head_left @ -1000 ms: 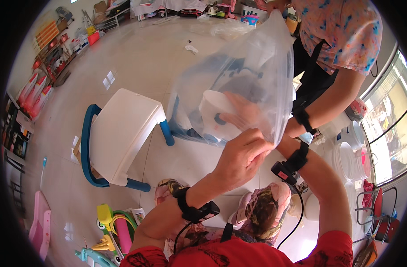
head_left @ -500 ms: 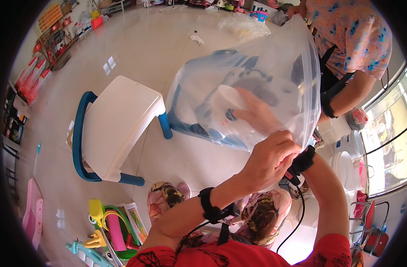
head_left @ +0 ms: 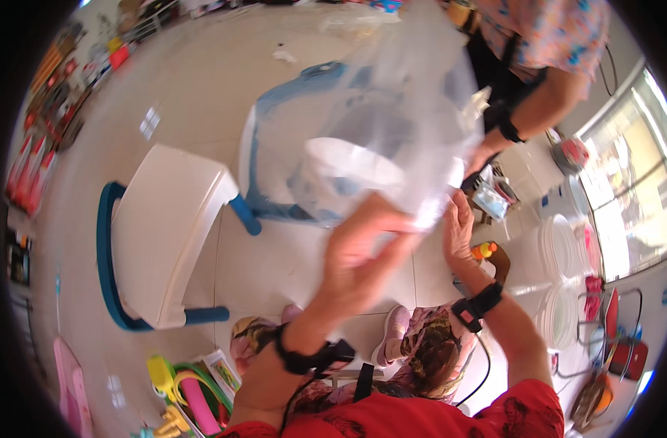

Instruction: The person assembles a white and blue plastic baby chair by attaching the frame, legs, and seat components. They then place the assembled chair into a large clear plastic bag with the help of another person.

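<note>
A large clear plastic bag stands before me around a blue-and-white plastic piece. Within it, a smooth white oval part shows through the film. My left hand is closed, thumb and fingers pinching the bag's near edge. To its right, my right hand is outside the bag, its fingers drawn together at the bag's right edge; blur partly hides their grip. Beyond, a co-worker's hand is beside the same side of the bag.
A white seat-like piece with blue legs is on the floor at left. Toys lie at lower left. White buckets and a folding chair stand along the right, near a window. The co-worker is at far right.
My right hand has come out of the bag, leaving the white oval part inside. My left hand has moved left and down with the bag's edge. The co-worker's hand has come down beside the bag.
</note>
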`<state>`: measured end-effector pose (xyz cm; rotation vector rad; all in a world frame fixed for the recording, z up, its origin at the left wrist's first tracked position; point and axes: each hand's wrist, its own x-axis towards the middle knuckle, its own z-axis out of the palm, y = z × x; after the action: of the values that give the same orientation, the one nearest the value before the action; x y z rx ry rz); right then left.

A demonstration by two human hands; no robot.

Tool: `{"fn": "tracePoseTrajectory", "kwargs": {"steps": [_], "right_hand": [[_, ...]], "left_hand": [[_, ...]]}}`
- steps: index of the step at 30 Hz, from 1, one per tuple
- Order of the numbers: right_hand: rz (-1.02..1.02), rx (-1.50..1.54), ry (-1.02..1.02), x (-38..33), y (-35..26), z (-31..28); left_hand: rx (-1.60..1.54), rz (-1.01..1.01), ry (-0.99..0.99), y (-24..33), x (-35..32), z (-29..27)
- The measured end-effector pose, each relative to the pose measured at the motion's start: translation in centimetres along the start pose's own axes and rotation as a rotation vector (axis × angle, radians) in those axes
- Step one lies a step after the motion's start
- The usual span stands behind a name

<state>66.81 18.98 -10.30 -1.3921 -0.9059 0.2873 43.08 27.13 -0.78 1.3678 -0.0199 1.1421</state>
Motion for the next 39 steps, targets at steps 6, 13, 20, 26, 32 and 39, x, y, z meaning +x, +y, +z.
{"fn": "tracePoseTrajectory", "kwargs": {"steps": [6,13,20,26,32,39], "right_hand": [[0.485,0.281,0.236,-2.6,6.7,0.1],[0.350,0.428,0.146,0.9,3.7,1.9],[0.265,0.388,0.020,2.3,1.2,2.1],[0.424,0.221,0.248,2.8,7.4,1.3],[0.481,-0.158,0.135,3.0,10.9,3.4],[0.456,-0.142,-0.035,3.0,9.2,3.0]], "left_hand": [[-0.313,-0.063,0.270,2.3,-0.1,-5.6],[0.086,-0.036,0.127,3.0,-0.4,-3.9],[0.348,-0.115,0.241,3.2,-1.0,-1.1],[0.669,0.182,0.594,5.2,0.5,-1.4],[1.291,0.302,0.010,6.8,-0.8,4.8],[1.476,0.097,-0.227,-7.3,4.5,6.0]]}}
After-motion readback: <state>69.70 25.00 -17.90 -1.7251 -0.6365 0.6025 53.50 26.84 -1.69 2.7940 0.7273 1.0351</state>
